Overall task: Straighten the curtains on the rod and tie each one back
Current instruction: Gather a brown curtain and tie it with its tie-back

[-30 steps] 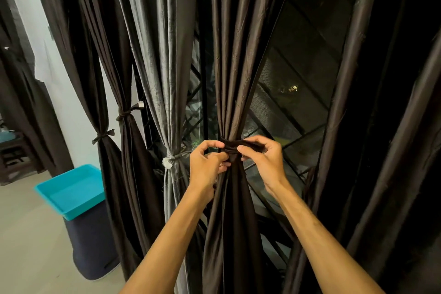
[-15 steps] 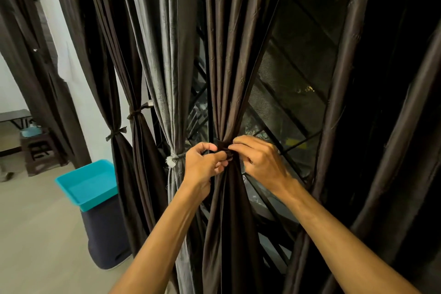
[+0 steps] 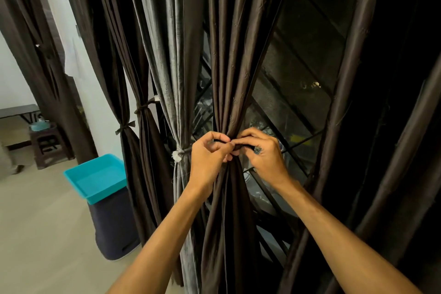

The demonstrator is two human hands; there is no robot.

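At the grille point(image 3: 298, 107), a dark tie point(image 3: 238, 146) cinches the brown curtain point(image 3: 228, 79) mid-height. Left hand point(image 3: 207, 159) and right hand point(image 3: 265, 159) pinch its ends with curled fingers point(image 3: 249, 135), apparently to knot it. The grey curtain point(image 3: 174, 74) alongside hangs already tied.

Bare forearms point(image 3: 167, 234); bare left hand point(image 3: 210, 157), right hand point(image 3: 265, 156).

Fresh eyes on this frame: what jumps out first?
The left hand and right hand meet at centre, pinching a dark tie round the gathered brown curtain. Just left hangs a grey curtain already bound with a white tie; a turquoise-topped bin stands at lower left.
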